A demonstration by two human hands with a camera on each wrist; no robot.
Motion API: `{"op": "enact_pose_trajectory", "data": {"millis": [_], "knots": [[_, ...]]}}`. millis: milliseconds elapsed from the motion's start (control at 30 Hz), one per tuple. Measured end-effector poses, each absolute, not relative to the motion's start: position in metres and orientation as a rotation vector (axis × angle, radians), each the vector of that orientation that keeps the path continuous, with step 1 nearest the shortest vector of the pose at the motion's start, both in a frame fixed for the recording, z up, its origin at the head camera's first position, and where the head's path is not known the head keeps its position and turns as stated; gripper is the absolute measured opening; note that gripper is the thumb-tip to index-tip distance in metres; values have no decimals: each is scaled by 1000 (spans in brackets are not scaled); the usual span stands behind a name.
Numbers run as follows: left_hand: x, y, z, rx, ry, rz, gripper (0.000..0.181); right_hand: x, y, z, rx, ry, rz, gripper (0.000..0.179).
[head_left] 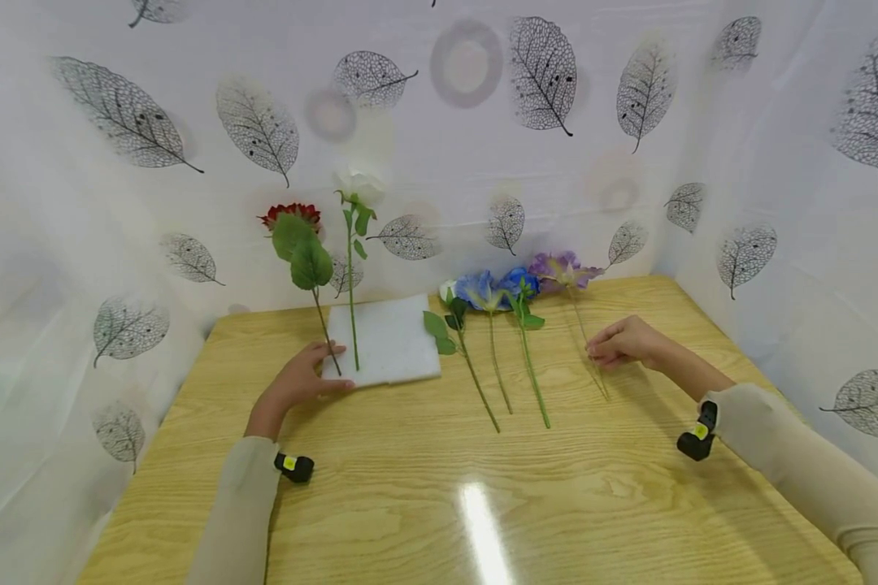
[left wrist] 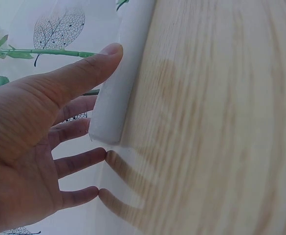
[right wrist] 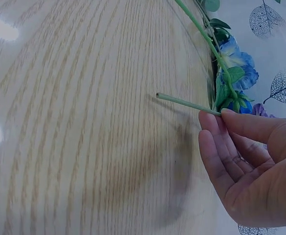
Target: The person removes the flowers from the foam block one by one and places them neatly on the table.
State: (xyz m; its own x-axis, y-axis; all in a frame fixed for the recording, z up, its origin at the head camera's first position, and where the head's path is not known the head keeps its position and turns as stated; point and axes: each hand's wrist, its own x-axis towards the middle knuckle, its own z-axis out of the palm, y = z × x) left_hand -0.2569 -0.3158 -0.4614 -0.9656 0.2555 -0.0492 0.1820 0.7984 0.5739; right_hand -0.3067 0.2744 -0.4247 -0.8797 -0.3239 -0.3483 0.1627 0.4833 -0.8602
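Observation:
A white foam block (head_left: 388, 337) lies at the left, with a red flower (head_left: 313, 268) and a white rose (head_left: 354, 236) standing in it. My left hand (head_left: 307, 374) rests at its left front corner, thumb along the front edge. In the left wrist view the other fingers are spread and nearly straight, two fingertips on the table. On the right, my right hand (head_left: 624, 343) pinches the stem of a purple flower (head_left: 562, 270) between thumb and fingers. The stem's cut end (right wrist: 158, 95) sticks out past the fingertips in the right wrist view.
Between the hands lie a white flower (head_left: 448, 291), a light blue flower (head_left: 483, 291) and a darker blue flower (head_left: 521, 282), stems toward the front. The wooden table (head_left: 410, 487) is backed by a leaf-printed sheet (head_left: 439, 146) hanging on several sides.

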Motion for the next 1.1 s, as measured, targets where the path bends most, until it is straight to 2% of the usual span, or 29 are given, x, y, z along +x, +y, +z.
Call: {"op": "enact_pose_trajectory", "data": {"millis": [1100], "knots": [[-255,-316,-459,326,2848,917,87,-306,268,-425,-104,2214,-1325,45]]}}
